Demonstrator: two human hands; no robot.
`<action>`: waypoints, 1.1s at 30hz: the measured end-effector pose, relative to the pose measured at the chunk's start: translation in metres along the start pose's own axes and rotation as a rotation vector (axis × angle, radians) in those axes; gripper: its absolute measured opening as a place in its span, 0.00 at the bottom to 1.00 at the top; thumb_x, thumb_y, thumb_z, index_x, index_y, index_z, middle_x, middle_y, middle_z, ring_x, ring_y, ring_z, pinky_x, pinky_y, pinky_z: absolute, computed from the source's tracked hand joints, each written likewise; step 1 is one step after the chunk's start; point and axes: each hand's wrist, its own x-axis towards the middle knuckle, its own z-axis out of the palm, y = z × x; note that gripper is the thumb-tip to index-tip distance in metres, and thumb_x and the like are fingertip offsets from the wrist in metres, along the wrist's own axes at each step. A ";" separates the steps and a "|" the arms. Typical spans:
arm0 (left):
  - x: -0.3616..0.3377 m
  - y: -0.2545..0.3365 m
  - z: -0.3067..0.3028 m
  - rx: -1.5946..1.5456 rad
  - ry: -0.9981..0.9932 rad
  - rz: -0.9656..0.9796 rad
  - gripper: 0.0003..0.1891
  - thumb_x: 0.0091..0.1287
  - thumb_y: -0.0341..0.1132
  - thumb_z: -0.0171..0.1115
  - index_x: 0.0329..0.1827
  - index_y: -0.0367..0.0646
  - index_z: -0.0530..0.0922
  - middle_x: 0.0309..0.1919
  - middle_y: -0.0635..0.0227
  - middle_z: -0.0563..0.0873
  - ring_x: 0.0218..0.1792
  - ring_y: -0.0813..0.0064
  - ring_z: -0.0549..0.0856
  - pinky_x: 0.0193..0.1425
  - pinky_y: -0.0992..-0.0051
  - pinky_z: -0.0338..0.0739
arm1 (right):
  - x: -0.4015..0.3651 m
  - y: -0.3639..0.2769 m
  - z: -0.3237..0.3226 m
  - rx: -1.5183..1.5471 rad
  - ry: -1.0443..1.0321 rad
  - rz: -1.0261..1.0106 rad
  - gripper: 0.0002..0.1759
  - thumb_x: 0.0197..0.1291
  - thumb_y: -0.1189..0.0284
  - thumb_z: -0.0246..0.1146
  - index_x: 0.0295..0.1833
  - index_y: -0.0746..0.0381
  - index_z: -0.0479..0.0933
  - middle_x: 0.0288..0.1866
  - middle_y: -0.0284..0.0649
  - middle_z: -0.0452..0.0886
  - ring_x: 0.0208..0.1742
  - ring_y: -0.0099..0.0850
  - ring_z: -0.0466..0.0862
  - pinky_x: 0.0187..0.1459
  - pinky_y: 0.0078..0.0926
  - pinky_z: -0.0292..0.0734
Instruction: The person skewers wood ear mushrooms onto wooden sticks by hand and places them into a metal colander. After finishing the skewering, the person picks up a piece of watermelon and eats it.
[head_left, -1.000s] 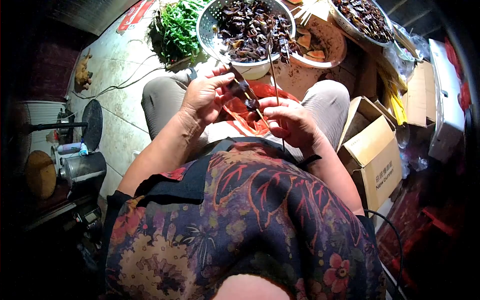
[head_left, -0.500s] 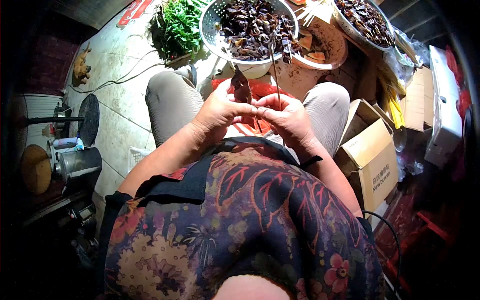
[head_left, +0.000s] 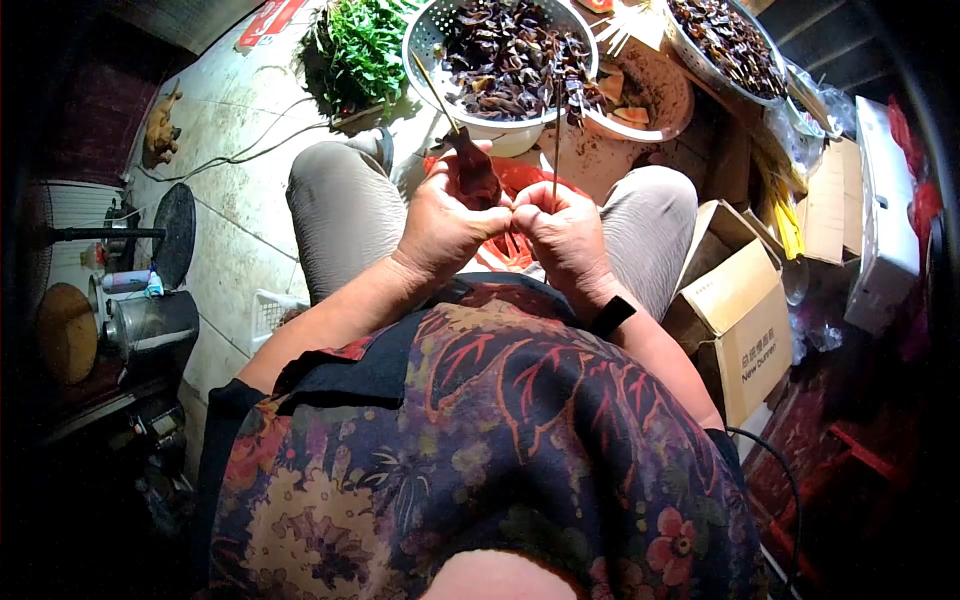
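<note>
My left hand [head_left: 438, 228] is closed around a skewer [head_left: 432, 85] that carries dark brown, floppy pieces [head_left: 474, 172]. The skewer's bare end points up and left, in front of the white colander [head_left: 410, 62]. My right hand [head_left: 562, 232] pinches a thin dark stick [head_left: 557, 140], which stands nearly upright. The fingertips of both hands meet above my lap, and what lies between them is too small to make out. Beneath them shows a red plastic bag [head_left: 520, 178]. Many dark brown pieces [head_left: 515, 50] fill the colander.
Leafy greens [head_left: 355, 60] lie left of the colander. To its right are a basin [head_left: 682, 115] with orange pieces, several pale skewers [head_left: 632, 28] and another dark-filled container [head_left: 725, 45]. A cardboard box [head_left: 745, 340] stands by my right knee; a white basket [head_left: 265, 318] sits at my left.
The left skewer has tipped further left, and more of its bare end shows. My right hand has shifted slightly left and up with its stick. Both hands still hold on.
</note>
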 end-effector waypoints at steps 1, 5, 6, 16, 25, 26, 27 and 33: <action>0.000 -0.002 -0.001 -0.001 -0.001 0.001 0.38 0.49 0.19 0.70 0.62 0.32 0.59 0.38 0.65 0.77 0.38 0.76 0.81 0.45 0.76 0.78 | 0.000 0.000 0.001 0.039 0.009 0.002 0.02 0.55 0.80 0.61 0.32 0.66 0.74 0.25 0.31 0.77 0.23 0.15 0.73 0.25 0.12 0.68; 0.001 -0.007 -0.001 -0.024 -0.008 -0.001 0.35 0.50 0.19 0.68 0.62 0.32 0.60 0.38 0.65 0.79 0.39 0.76 0.82 0.45 0.77 0.79 | -0.005 -0.009 0.001 -0.019 0.015 0.070 0.02 0.55 0.79 0.60 0.31 0.65 0.75 0.25 0.30 0.76 0.23 0.15 0.71 0.24 0.11 0.66; 0.000 -0.007 -0.002 -0.021 -0.022 0.001 0.33 0.52 0.20 0.66 0.61 0.32 0.60 0.38 0.65 0.79 0.39 0.76 0.82 0.45 0.77 0.79 | -0.003 -0.006 0.000 -0.021 0.016 0.070 0.02 0.55 0.79 0.60 0.31 0.65 0.75 0.25 0.30 0.76 0.23 0.15 0.71 0.24 0.11 0.66; 0.004 -0.005 -0.004 -0.218 -0.021 -0.167 0.36 0.50 0.17 0.65 0.63 0.32 0.59 0.34 0.62 0.80 0.33 0.73 0.82 0.40 0.75 0.80 | 0.009 -0.016 -0.010 -0.209 -0.078 0.025 0.03 0.53 0.77 0.60 0.29 0.65 0.75 0.24 0.31 0.76 0.24 0.16 0.73 0.26 0.14 0.68; 0.021 0.029 -0.011 -0.198 -0.019 -0.152 0.34 0.51 0.19 0.65 0.63 0.39 0.61 0.37 0.61 0.79 0.37 0.70 0.82 0.43 0.72 0.80 | 0.069 -0.107 -0.070 -0.587 0.236 -0.231 0.12 0.48 0.78 0.59 0.41 0.64 0.81 0.31 0.33 0.81 0.30 0.18 0.77 0.33 0.16 0.73; 0.025 0.031 -0.010 -0.199 -0.018 -0.146 0.34 0.51 0.19 0.65 0.63 0.39 0.61 0.37 0.61 0.79 0.37 0.70 0.82 0.43 0.72 0.80 | 0.080 -0.119 -0.086 -0.506 0.292 -0.268 0.17 0.49 0.79 0.60 0.48 0.65 0.79 0.35 0.33 0.80 0.31 0.18 0.76 0.33 0.14 0.72; 0.029 0.033 -0.011 -0.174 -0.019 -0.136 0.34 0.52 0.19 0.66 0.62 0.39 0.61 0.37 0.62 0.80 0.37 0.70 0.83 0.43 0.72 0.80 | 0.081 -0.133 -0.090 -0.420 0.337 -0.193 0.19 0.49 0.80 0.60 0.50 0.65 0.78 0.38 0.33 0.79 0.32 0.18 0.76 0.33 0.13 0.72; 0.052 0.046 -0.008 -0.105 -0.051 -0.112 0.26 0.53 0.23 0.69 0.55 0.37 0.68 0.38 0.62 0.82 0.36 0.73 0.84 0.40 0.75 0.81 | 0.087 -0.116 -0.087 -0.476 0.151 -0.169 0.17 0.54 0.75 0.57 0.50 0.62 0.78 0.36 0.37 0.83 0.20 0.12 0.68 0.18 0.09 0.57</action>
